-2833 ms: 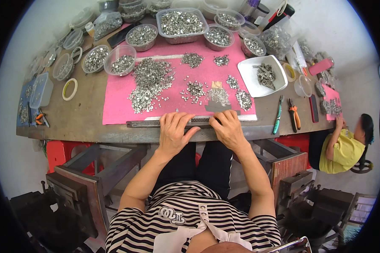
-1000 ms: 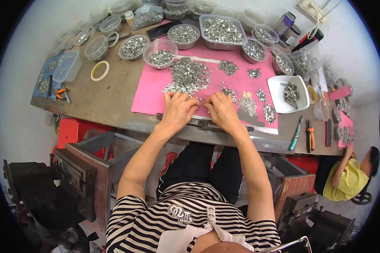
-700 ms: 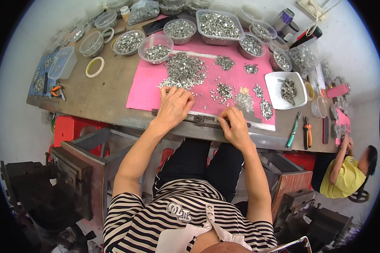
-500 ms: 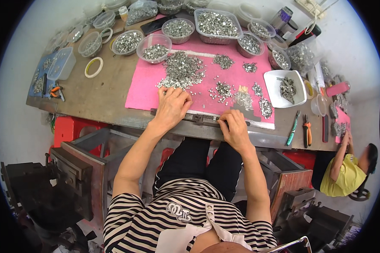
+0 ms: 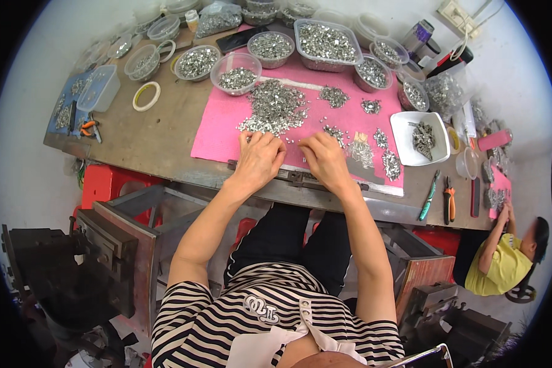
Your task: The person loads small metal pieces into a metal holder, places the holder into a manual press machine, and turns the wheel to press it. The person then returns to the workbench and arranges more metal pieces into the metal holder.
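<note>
My left hand (image 5: 259,158) rests at the near edge of a large heap of small silvery metal pieces (image 5: 275,104) on a pink cloth (image 5: 211,135). Its fingers are bent down and drawn together; whatever they pinch is hidden. To its right, my right hand (image 5: 326,161) reaches over the cloth beside a smaller heap of metal pieces (image 5: 335,131). Thumb and fingertips are closed together there, and any piece between them is too small to make out. Below both hands, a narrow dark metal rail (image 5: 297,178) lies along the table's front edge, partly covered by them.
Tubs of metal pieces (image 5: 325,42) line the back. On the right are a white square dish (image 5: 405,147), teal-handled tool (image 5: 430,196) and orange-handled pliers (image 5: 449,201). A tape roll (image 5: 146,86) lies left. A co-worker in yellow (image 5: 500,264) sits far right.
My right hand has left the right part of the metal rail and moved up and left onto the cloth. My left hand stays by the large heap. The whole view has shifted slightly.
</note>
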The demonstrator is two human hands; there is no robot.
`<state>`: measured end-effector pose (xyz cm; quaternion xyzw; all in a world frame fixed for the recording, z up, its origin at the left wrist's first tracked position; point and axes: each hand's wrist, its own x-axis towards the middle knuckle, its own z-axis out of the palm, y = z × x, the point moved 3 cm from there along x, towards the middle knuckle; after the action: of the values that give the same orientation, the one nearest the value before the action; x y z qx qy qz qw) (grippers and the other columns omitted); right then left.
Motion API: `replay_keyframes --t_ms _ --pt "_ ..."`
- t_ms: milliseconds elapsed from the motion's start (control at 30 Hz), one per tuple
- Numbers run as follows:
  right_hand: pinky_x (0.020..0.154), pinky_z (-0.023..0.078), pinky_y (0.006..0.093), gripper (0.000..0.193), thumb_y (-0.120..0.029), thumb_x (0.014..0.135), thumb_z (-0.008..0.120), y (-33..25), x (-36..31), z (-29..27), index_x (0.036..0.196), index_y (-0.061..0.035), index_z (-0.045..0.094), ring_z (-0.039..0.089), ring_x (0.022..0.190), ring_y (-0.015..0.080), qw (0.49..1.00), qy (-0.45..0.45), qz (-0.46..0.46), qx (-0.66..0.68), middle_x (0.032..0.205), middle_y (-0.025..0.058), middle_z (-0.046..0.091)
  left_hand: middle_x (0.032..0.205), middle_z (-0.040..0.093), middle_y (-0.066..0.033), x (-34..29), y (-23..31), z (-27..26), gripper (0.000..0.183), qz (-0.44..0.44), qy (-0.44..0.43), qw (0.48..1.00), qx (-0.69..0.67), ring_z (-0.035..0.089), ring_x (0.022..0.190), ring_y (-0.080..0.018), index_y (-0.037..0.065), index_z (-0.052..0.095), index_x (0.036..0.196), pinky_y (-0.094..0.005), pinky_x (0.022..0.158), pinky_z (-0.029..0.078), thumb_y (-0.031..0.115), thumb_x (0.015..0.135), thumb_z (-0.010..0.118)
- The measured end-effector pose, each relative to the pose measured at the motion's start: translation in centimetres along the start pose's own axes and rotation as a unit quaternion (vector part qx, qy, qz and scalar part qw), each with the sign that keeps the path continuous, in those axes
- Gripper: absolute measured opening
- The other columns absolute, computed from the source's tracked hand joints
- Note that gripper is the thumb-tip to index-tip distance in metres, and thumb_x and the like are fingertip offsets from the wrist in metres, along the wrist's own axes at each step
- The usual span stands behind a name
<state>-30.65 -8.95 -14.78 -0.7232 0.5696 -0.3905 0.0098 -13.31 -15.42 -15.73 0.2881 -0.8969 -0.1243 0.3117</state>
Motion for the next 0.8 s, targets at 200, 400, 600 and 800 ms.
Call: replay_keyframes --t_ms 200,400,600,800 --pt "0.080 0.045 0.0431 0.007 -0.008 0.087 0.068 0.9 2.1 2.3 0.094 -0.0046 0.070 0.058 0.090 0.0310 0.997 -0.061 -0.003 -0.053 0.091 0.0116 0.059 0.086 0.058 -0.0024 -0.1 0.0 0.2 0.009 0.000 0.005 1.000 0.000 0.057 0.089 -0.0221 0.011 0.066 0.092 -0.0451 0.093 0.035 0.010 0.086 0.073" --pt "0.081 0.043 0.0443 0.011 -0.008 0.085 0.070 0.7 1.5 1.1 0.088 -0.0030 0.060 0.057 0.091 0.0331 0.995 -0.051 -0.014 -0.083 0.090 0.0133 0.058 0.087 0.059 -0.0030 0.2 1.7 0.0 0.007 -0.005 0.023 0.999 -0.049 0.057 0.087 -0.0230 0.010 0.065 0.092 -0.0441 0.093 0.035 0.008 0.087 0.070" --pt "0.073 0.048 0.0394 0.011 0.000 0.085 0.070 0.8 -3.5 -5.2 0.093 -0.0002 0.063 0.061 0.081 0.0315 0.985 -0.007 0.143 0.096 0.087 0.0133 0.062 0.089 0.061 -0.0043 -0.1 5.8 1.7 0.011 0.069 -0.007 0.987 -0.144 0.058 0.089 -0.0237 0.008 0.063 0.096 -0.0432 0.096 0.035 0.008 0.087 0.069" --pt "0.078 0.046 0.0400 0.016 0.001 0.081 0.073 -0.3 -7.6 -5.9 0.092 -0.0014 0.063 0.059 0.086 0.0307 0.990 -0.001 0.125 0.067 0.091 0.0111 0.062 0.093 0.062 -0.0038 -0.5 7.1 3.5 0.015 0.099 0.001 0.985 -0.144 0.059 0.091 -0.0236 0.008 0.064 0.096 -0.0439 0.097 0.036 0.010 0.083 0.073"
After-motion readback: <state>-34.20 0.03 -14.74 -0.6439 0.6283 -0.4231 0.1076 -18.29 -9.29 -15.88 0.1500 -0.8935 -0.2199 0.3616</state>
